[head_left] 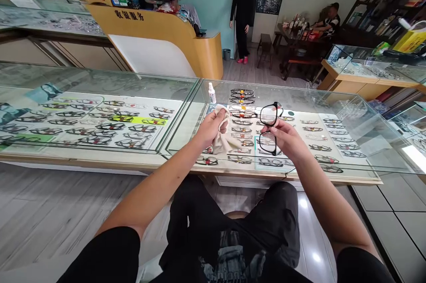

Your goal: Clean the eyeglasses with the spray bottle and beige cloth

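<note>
My left hand [213, 128] is closed around a cream-coloured cloth [226, 141], which hangs down from the fingers over the glass counter. In my right hand [286, 139] is a pair of black-framed eyeglasses [276, 151], pinched near the bridge and turned so the lenses stand one above the other. Cloth and eyeglasses are apart. Just behind my left hand a white spray bottle [212, 93] stands upright on the counter. A short row of folded eyeglasses [242, 92] lies beyond the cloth.
The glass display counter [179, 146] holds many spectacle frames and spans the view before my knees. Behind it stands a wooden cashier desk [208, 52] with a person seated there. Another person [242, 7] stands at the back, and others sit by a dark table [293, 38].
</note>
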`<state>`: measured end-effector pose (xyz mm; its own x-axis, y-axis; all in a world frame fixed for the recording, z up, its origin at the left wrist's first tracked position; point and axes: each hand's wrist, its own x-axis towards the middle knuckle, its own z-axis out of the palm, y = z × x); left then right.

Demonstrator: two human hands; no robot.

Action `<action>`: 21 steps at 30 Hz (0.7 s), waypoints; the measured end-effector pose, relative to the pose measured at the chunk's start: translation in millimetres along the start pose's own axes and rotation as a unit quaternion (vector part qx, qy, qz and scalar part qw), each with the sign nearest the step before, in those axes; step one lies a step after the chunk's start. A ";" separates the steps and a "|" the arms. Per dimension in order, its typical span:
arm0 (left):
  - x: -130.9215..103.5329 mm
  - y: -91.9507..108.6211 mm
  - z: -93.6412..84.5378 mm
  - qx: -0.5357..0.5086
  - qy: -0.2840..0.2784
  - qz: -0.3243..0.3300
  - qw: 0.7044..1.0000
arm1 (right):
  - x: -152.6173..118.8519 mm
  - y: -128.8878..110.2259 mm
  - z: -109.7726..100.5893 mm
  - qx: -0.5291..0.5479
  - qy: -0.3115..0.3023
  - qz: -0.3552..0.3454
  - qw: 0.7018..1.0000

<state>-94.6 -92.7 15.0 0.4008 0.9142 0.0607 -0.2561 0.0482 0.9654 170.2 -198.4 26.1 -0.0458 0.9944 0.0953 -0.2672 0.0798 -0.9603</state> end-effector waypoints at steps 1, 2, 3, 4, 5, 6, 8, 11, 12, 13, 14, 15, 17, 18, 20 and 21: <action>7.8 10.7 2.2 0.021 -0.022 0.014 0.999 | 8.3 -7.1 1.7 -0.002 -0.010 -0.001 1.000; 15.3 21.4 4.7 0.047 -0.042 0.028 0.998 | 16.7 -14.9 3.2 -0.005 -0.020 -0.003 1.000; 22.5 31.7 7.3 0.078 -0.059 0.041 0.994 | 25.1 -23.0 4.7 -0.006 -0.031 -0.006 0.999; 29.5 41.2 9.8 0.110 -0.074 0.051 0.990 | 33.3 -30.7 5.9 -0.006 -0.042 -0.010 0.999; 36.5 49.7 12.2 0.137 -0.090 0.061 0.985 | 41.4 -37.5 7.0 -0.005 -0.054 -0.016 0.998; 43.6 56.8 14.4 0.157 -0.107 0.070 0.979 | 49.3 -43.2 7.9 -0.005 -0.064 -0.022 0.998; 58.2 65.9 17.6 0.178 -0.138 0.092 0.970 | 64.7 -49.5 9.1 -0.006 -0.078 -0.034 0.996; 80.4 65.9 19.2 0.180 -0.178 0.122 0.960 | 86.2 -47.0 10.1 -0.004 -0.077 -0.042 0.996; 87.0 62.6 18.9 0.178 -0.183 0.125 0.959 | 92.7 -43.7 10.3 0.001 -0.074 -0.041 0.996; 93.0 58.1 18.0 0.173 -0.182 0.126 0.960 | 98.6 -39.7 10.5 0.006 -0.072 -0.040 0.997; 98.2 52.7 16.7 0.168 -0.177 0.127 0.961 | 104.0 -35.2 10.7 0.011 -0.070 -0.039 0.997; 102.4 46.9 15.0 0.165 -0.168 0.127 0.963 | 108.6 -30.5 10.9 0.014 -0.069 -0.038 0.997; 107.9 35.4 10.4 0.168 -0.156 0.126 0.965 | 115.5 -21.1 11.3 0.015 -0.075 -0.036 0.996; 109.1 30.4 7.8 0.172 -0.156 0.125 0.965 | 117.8 -16.7 11.4 0.013 -0.079 -0.036 0.996; 109.0 23.0 2.5 0.185 -0.161 0.120 0.962 | 119.9 -8.8 11.8 0.005 -0.082 -0.031 0.996; 107.9 20.7 -0.1 0.193 -0.163 0.117 0.961 | 120.0 -5.5 12.1 0.000 -0.080 -0.028 0.996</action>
<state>-56.8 6.9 41.6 0.6415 0.7045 0.3036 -0.0537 -0.3535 0.9339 154.5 -80.4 46.0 -0.1845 0.9645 0.1887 -0.2745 0.1338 -0.9522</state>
